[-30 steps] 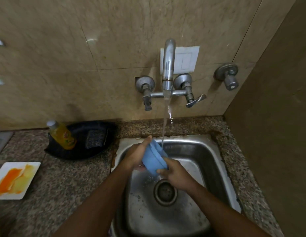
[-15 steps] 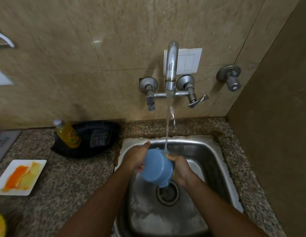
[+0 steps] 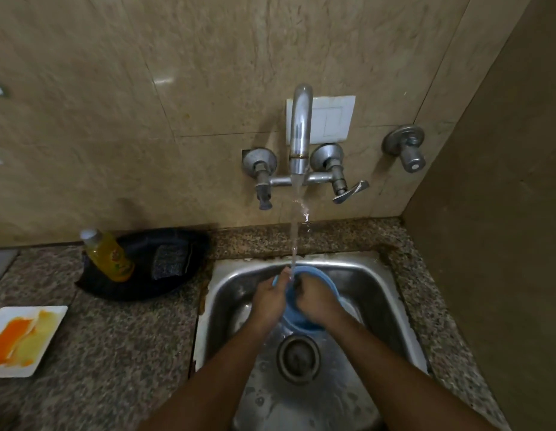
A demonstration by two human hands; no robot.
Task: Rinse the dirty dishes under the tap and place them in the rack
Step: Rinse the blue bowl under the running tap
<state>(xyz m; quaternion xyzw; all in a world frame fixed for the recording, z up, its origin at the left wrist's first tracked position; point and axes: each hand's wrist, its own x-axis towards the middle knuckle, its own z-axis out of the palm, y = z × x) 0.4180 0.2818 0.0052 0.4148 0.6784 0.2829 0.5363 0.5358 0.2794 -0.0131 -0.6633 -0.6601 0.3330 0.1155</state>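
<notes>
While water runs from tap [image 3: 300,135], note left to right: stained plate [image 3: 23,339] on counter; your left hand [image 3: 267,301] grips bowl [image 3: 304,321] rim; your right hand [image 3: 315,301] curls inside bowl, over sink [image 3: 391,306].

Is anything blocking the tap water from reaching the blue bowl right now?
Nothing visible does. The stream from the tap falls straight onto the blue bowl, landing by the fingers at its rim. The left hand and right hand both grip the bowl over the sink. No rack is in view.
</notes>
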